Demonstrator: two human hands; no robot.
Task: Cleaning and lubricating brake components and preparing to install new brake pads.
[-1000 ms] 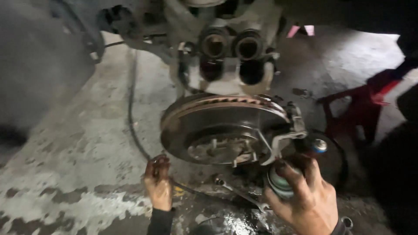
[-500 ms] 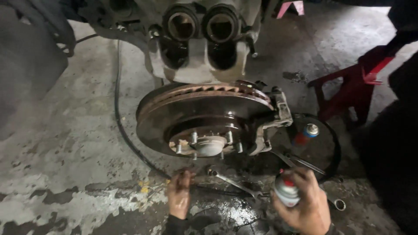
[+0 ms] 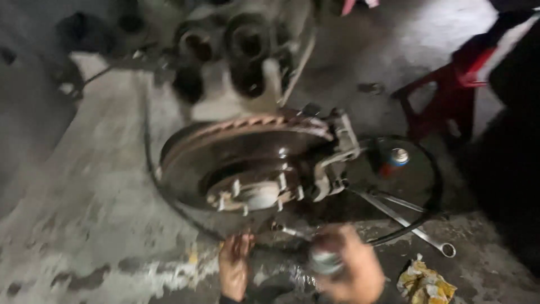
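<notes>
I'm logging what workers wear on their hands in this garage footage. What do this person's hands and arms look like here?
Both hands are bare, with no gloves. The left hand looks smeared with dark grime on the fingers, and a dark cuff or sleeve edge shows at its wrist by the bottom of the picture. The right hand is blurred; no ring or watch can be made out, and its wrist is cut off by the frame edge.

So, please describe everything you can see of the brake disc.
The brake disc is a round, dark metal rotor with a rust-coloured outer edge. It sits on the hub, whose studs point toward the camera, tilted above the concrete floor. A grey caliper bracket grips its right rim. Neither hand touches it.
</notes>
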